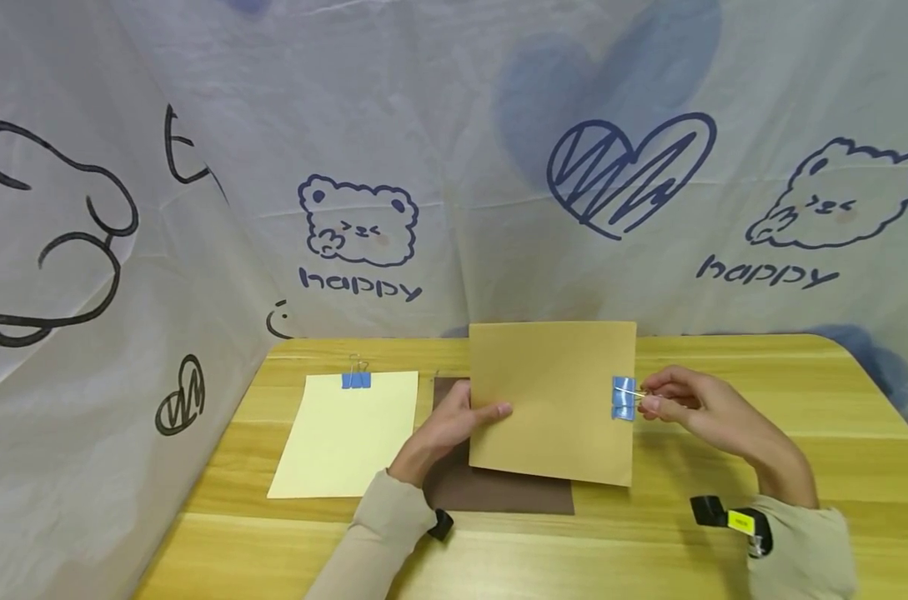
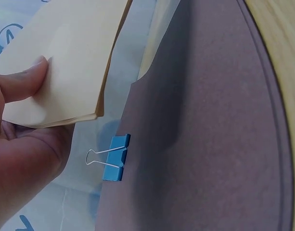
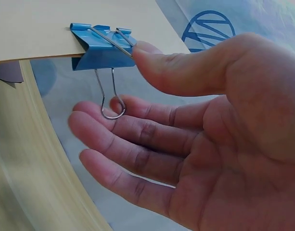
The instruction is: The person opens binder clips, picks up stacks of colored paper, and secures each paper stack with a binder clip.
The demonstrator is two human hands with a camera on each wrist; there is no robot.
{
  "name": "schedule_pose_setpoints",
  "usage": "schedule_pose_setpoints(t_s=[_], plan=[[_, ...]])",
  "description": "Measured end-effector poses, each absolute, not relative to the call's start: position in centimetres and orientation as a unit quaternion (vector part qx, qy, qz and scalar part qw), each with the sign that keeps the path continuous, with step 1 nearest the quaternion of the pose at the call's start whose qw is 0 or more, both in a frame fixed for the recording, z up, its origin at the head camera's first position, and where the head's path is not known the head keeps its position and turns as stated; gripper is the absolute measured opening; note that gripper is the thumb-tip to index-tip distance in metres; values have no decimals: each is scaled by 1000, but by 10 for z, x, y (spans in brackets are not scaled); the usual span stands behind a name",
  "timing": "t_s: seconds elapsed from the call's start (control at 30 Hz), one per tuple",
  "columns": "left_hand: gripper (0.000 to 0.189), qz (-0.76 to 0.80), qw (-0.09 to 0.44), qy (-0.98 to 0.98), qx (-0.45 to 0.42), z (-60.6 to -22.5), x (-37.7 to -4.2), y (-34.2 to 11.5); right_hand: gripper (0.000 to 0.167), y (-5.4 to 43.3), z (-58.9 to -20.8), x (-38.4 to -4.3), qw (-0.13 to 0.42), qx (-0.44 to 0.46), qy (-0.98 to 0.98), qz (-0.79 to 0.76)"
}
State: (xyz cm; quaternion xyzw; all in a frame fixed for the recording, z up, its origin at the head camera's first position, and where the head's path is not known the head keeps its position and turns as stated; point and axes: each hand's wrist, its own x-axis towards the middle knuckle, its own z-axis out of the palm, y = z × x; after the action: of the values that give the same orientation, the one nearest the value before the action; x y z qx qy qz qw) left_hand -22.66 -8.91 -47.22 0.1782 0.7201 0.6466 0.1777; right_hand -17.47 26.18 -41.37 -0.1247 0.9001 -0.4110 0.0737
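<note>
My left hand [image 1: 457, 414] grips a stack of tan paper sheets [image 1: 547, 367] by its left edge, thumb across the front and fingers behind. The stack is held up, tilted, above the table. A blue binder clip [image 1: 623, 398] bites its right edge. Beside it my right hand [image 1: 697, 407] holds the clip's wire handles; in the right wrist view the thumb [image 3: 154, 65] lies on the upper handle, with fingers below the lower one. Beneath the tan stack lie dark brown sheets [image 1: 499, 493], partly covered. The left wrist view shows another blue binder clip [image 2: 116, 158] on their edge.
Pale yellow sheets [image 1: 348, 442] lie at the left of the wooden table [image 1: 821, 400], a blue binder clip [image 1: 356, 380] on their top edge. A white printed cloth [image 1: 491, 225] hangs behind the table and along its left side.
</note>
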Motion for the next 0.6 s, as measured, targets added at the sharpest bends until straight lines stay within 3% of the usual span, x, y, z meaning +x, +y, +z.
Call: schedule_pose_setpoints(t_s=[0.6], plan=[[23, 656, 197, 703, 191, -469, -229, -89, 48, 283, -418, -172, 106, -121, 891, -424]])
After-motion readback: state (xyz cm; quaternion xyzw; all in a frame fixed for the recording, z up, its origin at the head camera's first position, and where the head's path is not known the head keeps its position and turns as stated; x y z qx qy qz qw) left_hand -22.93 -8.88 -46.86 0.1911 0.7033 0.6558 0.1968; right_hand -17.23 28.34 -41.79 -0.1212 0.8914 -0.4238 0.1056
